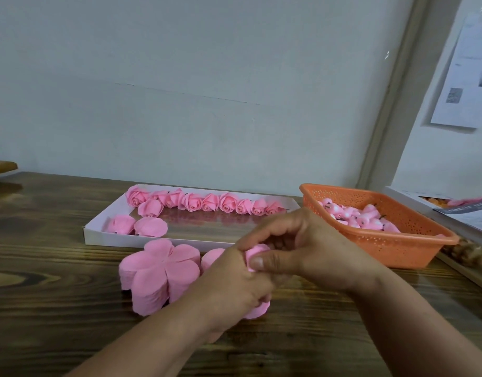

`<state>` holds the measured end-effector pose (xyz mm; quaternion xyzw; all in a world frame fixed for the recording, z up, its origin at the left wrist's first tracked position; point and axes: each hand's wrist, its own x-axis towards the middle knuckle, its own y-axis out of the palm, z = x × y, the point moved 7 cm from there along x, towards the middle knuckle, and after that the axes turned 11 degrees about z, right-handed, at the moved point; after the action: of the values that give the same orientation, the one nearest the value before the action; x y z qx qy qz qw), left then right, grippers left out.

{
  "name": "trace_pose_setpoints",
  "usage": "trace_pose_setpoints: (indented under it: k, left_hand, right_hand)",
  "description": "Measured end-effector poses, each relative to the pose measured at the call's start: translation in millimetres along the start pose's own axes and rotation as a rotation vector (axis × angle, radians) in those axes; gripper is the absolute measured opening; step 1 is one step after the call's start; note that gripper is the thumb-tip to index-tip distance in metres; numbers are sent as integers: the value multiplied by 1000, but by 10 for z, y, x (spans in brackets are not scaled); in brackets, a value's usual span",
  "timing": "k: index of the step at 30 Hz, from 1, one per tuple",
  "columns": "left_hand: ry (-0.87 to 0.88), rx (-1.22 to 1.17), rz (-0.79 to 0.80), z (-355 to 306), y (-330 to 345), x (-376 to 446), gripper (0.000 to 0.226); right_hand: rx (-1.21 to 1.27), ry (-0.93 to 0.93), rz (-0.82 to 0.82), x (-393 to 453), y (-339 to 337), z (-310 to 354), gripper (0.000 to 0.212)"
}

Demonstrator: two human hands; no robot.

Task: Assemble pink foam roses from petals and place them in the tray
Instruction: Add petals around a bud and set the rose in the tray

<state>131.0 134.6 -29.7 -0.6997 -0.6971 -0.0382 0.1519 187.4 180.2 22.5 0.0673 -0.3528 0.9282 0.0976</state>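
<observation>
the dark wooden table (57, 268) is spreading across the whole lower view, carrying everything else. at its far middle a shallow white tray (103, 235) is lying flat, its long side facing the person; a row of finished pink roses (191, 201) is lining the tray's far edge, one more rose is sitting just in front of the row's left end, and two looser pink pieces (137, 225) are resting near the tray's near-left corner. to the right of the tray an orange perforated basket (397, 240) is sitting at an angle, holding a heap of small pink rose centres (362, 214) with dark stems. just in front of the tray a thick stack of pink five-lobed foam petals (161, 276) is standing on the table, touching the left hand's wrist side, and a second pink stack is showing partly behind and under the hands. both hands are meeting over that second stack, to the right of the big one: the left hand (234, 287) is curling its fingers around pink foam from below, and the right hand (297, 248) is pinching the pink rose being formed (257, 253) between thumb and curled fingers, so each grip is closing on the foam. papers (463, 77) are hanging on the wall at the upper right.
</observation>
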Motion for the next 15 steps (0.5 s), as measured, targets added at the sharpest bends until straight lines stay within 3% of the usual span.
trace_pose_setpoints:
  k: [2, 6, 9, 10, 11, 13, 15]
  left_hand:
    - [-42, -53, 24, 56, 35, -16, 45]
    - [-182, -80, 16, 265, 41, -16, 38]
    - [-221, -90, 102, 227, 45, -37, 17]
    - [-242, -92, 155, 187, 20, -42, 18]
    - [-273, -57, 180, 172, -66, -37, 38]
    - [-315, 213, 49, 143, -432, 22, 56]
    - [-292, 547, -148, 56, -779, 98, 38]
  right_hand:
    - [39, 0, -13, -22, 10, -36, 10]
    - [67, 43, -20, -20, 91, -151, 3]
    - [37, 59, -33, -17, 70, -207, 4]
    - [40, 59, -72, -32, -1, -222, 6]
    - [51, 61, -140, -57, -110, -245, 7]
    - [54, 82, -316, -129, -379, -324, 10]
    - [30, 138, -451, -185, -576, -432, 10]
